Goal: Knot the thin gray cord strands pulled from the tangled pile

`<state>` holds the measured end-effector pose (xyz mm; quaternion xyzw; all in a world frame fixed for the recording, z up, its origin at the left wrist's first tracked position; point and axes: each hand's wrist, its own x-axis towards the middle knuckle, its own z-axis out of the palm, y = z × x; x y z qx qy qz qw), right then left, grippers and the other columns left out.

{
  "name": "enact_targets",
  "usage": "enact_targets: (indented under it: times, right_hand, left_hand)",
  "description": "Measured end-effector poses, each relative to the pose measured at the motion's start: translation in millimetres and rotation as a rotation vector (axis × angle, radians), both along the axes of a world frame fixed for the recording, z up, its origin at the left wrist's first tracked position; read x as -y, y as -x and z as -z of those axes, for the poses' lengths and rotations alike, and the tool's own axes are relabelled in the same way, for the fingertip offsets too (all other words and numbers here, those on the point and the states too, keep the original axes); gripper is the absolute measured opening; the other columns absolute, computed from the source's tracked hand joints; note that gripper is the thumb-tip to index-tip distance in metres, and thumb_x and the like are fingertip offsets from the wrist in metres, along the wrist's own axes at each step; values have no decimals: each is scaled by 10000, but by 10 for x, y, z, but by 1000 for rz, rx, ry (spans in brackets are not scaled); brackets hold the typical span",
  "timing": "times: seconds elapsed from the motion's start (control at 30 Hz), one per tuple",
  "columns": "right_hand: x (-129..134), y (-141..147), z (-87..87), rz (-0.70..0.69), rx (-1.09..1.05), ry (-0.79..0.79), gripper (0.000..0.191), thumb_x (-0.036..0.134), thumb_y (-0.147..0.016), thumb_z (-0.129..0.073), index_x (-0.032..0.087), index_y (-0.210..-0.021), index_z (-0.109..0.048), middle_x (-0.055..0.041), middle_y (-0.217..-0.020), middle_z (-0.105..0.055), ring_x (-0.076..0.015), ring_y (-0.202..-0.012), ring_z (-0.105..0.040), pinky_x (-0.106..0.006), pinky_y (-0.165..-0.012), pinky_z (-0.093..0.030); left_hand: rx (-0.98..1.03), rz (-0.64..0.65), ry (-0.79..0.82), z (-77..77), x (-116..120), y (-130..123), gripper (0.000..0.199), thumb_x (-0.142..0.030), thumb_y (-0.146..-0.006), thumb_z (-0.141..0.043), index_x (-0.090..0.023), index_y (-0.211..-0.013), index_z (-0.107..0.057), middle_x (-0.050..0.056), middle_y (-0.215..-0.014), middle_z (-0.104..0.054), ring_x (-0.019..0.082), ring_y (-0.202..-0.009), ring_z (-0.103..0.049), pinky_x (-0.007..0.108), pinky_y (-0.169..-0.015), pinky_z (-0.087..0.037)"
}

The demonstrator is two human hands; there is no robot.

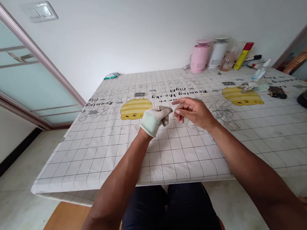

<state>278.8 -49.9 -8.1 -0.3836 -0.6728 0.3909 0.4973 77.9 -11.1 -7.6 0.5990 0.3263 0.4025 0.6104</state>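
Note:
My left hand wears a pale glove with a light green cuff and is closed in a pinch, thumb against fingers. Just to its right, my right hand is bare, its thumb and a finger pinched together, another finger stretched out. The fingertips nearly meet above the table; anything thin between them is too small to make out. Beside my right hand lies a loose tangle of thin dark wire. Farther back, thin looped outlines run in rows across the cloth; whether wire or print, I cannot tell.
A checked tablecloth with yellow bear prints covers the table. At the back right stand a pink device, a white device, a spray bottle and a yellow-red box. A crumpled glove and black object lie right.

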Motion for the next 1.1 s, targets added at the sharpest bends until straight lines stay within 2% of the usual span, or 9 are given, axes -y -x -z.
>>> enact_targets:
  times: [0.1, 0.23, 0.4, 0.5, 0.63, 0.7, 0.8, 0.93, 1.1]
  right_hand:
    - [18, -3, -31, -40, -69, 19, 370, 382, -948, -795, 192, -1258, -728, -41, -888, -759, -163, -697, -703, -306, -611, -594]
    - [61, -19, -73, -118, -101, 58, 402, 384, -934, -814, 193, -1281, -747, -33, -859, -751, -160, -656, -685, -303, -570, -575]
    - [116, -79, -146, -203, -30, 134, 436, 414, -932, -823, 196, -1302, -747, -26, -822, -754, -167, -645, -688, -314, -586, -585]
    - [103, -135, -152, -177, 38, 141, 431, 465, -959, -794, 195, -1293, -755, -25, -788, -752, -178, -659, -707, -325, -613, -603]
    - [36, -164, -79, -25, 105, 71, 358, 534, -999, -723, 191, -1068, -805, -37, -753, -750, -175, -641, -710, -314, -597, -603]
    - [7, -155, -33, 68, 148, 23, 367, 552, -995, -719, 197, -1005, -810, -32, -729, -743, -165, -592, -687, -307, -559, -587]
    - [-9, -128, 10, 175, 215, -52, 375, 562, -1008, -692, 208, -1015, -814, -30, -729, -749, -151, -558, -665, -294, -523, -559]
    - [2, -82, 33, 226, 213, -69, 373, 558, -1025, -662, 212, -1021, -804, -31, -716, -744, -150, -544, -658, -290, -504, -548]
    - [-4, -23, 70, 281, 144, -24, 398, 592, -1007, -672, 213, -1005, -796, -44, -711, -737, -162, -523, -660, -293, -456, -526]
  left_hand:
    - [83, 54, 13, 61, -45, 32, 276, -437, -803, -782, -169, -807, -715, -10, -595, -581, 107, -533, -501, 252, -519, -386]
    - [29, 107, -33, 76, -62, 99, 342, -496, -846, -789, -188, -741, -686, 3, -564, -596, 109, -516, -492, 265, -534, -388]
    - [-51, 195, -48, 26, -46, 158, 314, -446, -870, -789, -185, -732, -681, 6, -530, -598, 106, -504, -494, 256, -511, -364]
    - [-159, 130, -35, -31, -15, 133, 211, -349, -884, -770, -172, -786, -710, -5, -555, -611, 96, -488, -511, 240, -486, -363]
    - [-269, 87, 4, -67, -4, 84, 156, -265, -915, -725, -154, -805, -721, -16, -575, -592, 83, -465, -503, 230, -457, -362]
    - [-242, 88, 35, -55, -27, 85, 149, -282, -935, -710, -147, -892, -756, -10, -628, -609, 76, -460, -490, 231, -437, -333]
    - [-110, 44, 48, -22, -72, 120, 250, -365, -970, -677, -155, -1048, -787, 25, -792, -685, 57, -465, -442, 239, -429, -281]
    - [-12, -130, 44, -5, -85, 158, 342, -472, -977, -650, -178, -1074, -794, 68, -903, -766, 82, -501, -436, 269, -462, -311]
    - [-68, -367, 6, -32, -39, 158, 375, -557, -944, -671, -200, -972, -782, 56, -758, -754, 145, -571, -520, 300, -558, -411]
